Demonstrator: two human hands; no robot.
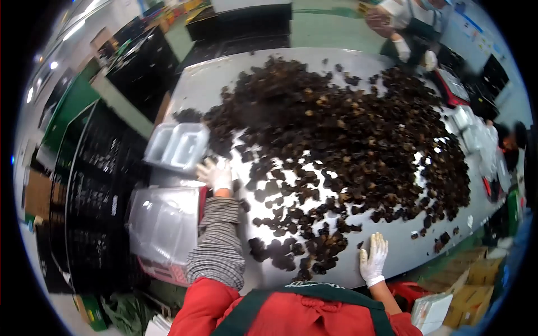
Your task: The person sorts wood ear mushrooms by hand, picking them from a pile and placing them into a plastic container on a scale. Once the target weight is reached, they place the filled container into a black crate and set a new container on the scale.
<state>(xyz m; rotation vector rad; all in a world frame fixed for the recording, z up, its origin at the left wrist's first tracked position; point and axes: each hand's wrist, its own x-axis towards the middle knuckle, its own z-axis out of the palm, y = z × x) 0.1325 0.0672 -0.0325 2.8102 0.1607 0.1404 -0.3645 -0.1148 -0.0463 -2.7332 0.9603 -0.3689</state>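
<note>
where the left hand (216,176) is splayed, the clear tray (188,145) is set just forward-left; right hand (374,261) farther, fingers nearly together.

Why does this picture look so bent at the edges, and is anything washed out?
Head view: black corners frame a rounded image and the black crates at the left look curved, probably from a very wide lens; head view: white glare washes out patches of the metal table among the dark pieces.
</note>
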